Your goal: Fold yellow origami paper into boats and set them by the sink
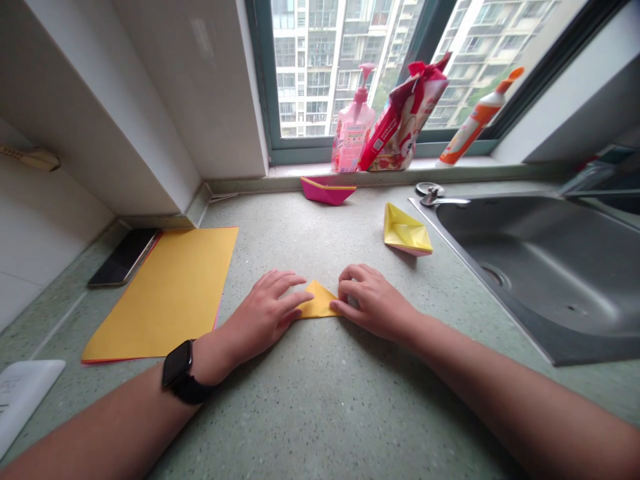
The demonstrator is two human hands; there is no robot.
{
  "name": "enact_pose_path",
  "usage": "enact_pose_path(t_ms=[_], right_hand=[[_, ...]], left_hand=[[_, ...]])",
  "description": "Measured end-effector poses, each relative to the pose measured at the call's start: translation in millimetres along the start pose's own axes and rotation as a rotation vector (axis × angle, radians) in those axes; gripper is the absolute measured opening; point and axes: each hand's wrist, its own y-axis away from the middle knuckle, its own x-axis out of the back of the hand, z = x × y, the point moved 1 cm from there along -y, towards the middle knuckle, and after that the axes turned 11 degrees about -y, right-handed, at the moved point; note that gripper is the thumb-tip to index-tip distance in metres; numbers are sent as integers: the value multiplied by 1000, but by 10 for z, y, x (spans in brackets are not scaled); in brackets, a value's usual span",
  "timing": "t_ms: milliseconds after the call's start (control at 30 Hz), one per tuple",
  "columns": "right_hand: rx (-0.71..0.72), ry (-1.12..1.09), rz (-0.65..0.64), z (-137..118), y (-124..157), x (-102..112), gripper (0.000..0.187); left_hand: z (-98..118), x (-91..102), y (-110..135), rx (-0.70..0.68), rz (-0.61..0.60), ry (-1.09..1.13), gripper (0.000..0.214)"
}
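While a white object (27,400) pokes in at the lower left edge, a dark-screened smartphone (123,259) lies just above it on the speckled green worktop (300,427), right up against a stack of coloured paper (165,293), golden yellow sheet on top, red and pink peeping out at the edges. Along we go to a black smartwatch (179,368) on the left wrist, and the left hand (270,307) itself, palm down, fingers spread loosely over one corner of a folded yellow paper triangle (316,301). That little triangle sits flat on the worktop, peak pointing away, right between two hands held apart. Behind it, a magenta paper boat (327,193) rests near the sill, with a pink pump bottle (353,133) above. Here's the right hand (373,297), fingers curled, thumb touching the triangle's other corner; whether either hand pinches or merely presses, I can't tell from here. Beyond stands a red printed bag (405,123); below it, a yellow paper boat (407,230), tilted, its hollow showing. An orange-and-white squeeze bottle (473,127) leans rightward on the sill, and a stainless-steel sink (545,267) fills the far right.
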Motion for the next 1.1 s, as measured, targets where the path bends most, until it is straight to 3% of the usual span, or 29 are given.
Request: enact_pose_path(t_ms=[133,700,1000,1100], right_hand=[[-17,14,7,-15,5,-8,22],[-141,42,-29,-21,-29,32,16],[-82,51,23,36,-15,-4,6],[-28,39,74,60,-9,-2,14]], left_hand=[[22,-13,-3,-118,-71,16,38],[40,-31,15,-149,-209,38,52],[87,5,-20,-153,-242,12,43],[117,18,-27,-157,-271,-11,46]])
